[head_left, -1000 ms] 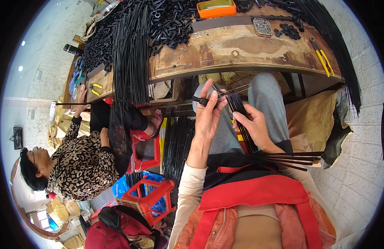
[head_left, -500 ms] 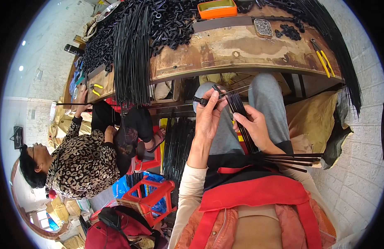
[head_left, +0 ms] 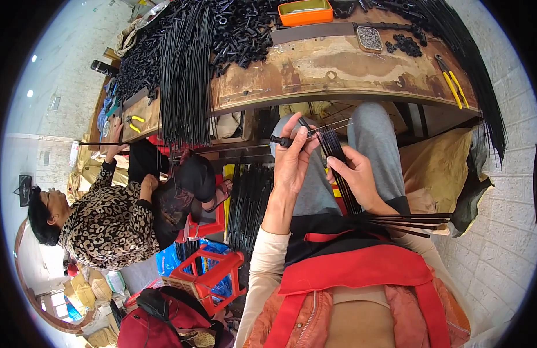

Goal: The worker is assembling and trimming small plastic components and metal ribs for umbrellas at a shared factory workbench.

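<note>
My left hand point(head_left: 293, 158) is raised over my lap with its fingers closed around a small black plastic fitting point(head_left: 281, 141). A second black piece point(head_left: 304, 123) sticks up between its fingertips. My right hand point(head_left: 356, 178) is closed around a bundle of slim black rods point(head_left: 333, 148), thumb on top. The bundle slants from my left fingertips down toward my waist, its upper end close to the left hand. Thin bare wires point(head_left: 337, 124) run off to the right from my left fingers. More black rods point(head_left: 410, 221) lie across my right forearm.
Ahead stands a wooden workbench point(head_left: 315, 69) with a heap of black plastic parts point(head_left: 239, 40), hanging black rods point(head_left: 186, 81), an orange tray point(head_left: 305, 13), a small metal tin point(head_left: 369, 39) and yellow-handled pliers point(head_left: 451, 82). A co-worker point(head_left: 109, 229) sits at left near a red stool point(head_left: 213, 275).
The fingers of my left hand have shifted slightly, the index finger lifting beside the black piece. My right hand stays in place. The co-worker's body has moved a little.
</note>
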The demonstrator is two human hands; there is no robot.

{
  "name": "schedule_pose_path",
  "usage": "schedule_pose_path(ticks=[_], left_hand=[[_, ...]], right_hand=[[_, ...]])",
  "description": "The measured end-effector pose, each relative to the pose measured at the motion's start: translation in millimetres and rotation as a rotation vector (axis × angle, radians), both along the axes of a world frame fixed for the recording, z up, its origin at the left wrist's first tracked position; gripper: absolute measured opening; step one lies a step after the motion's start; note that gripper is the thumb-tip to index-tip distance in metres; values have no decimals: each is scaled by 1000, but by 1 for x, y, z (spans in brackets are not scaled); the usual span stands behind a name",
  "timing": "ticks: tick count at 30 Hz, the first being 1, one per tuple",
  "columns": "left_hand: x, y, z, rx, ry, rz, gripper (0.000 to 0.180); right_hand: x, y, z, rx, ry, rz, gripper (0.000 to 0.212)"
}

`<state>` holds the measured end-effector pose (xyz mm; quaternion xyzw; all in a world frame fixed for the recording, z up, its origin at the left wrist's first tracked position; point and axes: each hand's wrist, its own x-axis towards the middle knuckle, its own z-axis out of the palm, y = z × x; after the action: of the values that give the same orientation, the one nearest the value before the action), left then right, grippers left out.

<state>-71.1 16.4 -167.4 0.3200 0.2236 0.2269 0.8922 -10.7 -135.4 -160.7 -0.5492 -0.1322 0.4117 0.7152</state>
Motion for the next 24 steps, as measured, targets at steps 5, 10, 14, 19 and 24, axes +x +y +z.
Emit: schedule_pose_path(ticks=[5, 10, 14, 19, 24], left_hand=[[-1, -2, -4, 5, 22, -14, 33], [-3, -4, -5, 7, 26, -29, 22], [-5, -2, -2, 23, 44, -34, 20], [-7, -1, -2, 30, 25, -51, 23], [-13, -6, 10, 79, 84, -49, 27]], right_hand=[[-1, -3, 0, 12, 1, 1, 18], [-1, -4, -1, 21, -22, 11, 18], [-3, -3, -2, 29, -14, 10, 17], [-4, -1, 2, 13, -14, -1, 17], [-5, 0, -1, 26, -30, -9, 17]])
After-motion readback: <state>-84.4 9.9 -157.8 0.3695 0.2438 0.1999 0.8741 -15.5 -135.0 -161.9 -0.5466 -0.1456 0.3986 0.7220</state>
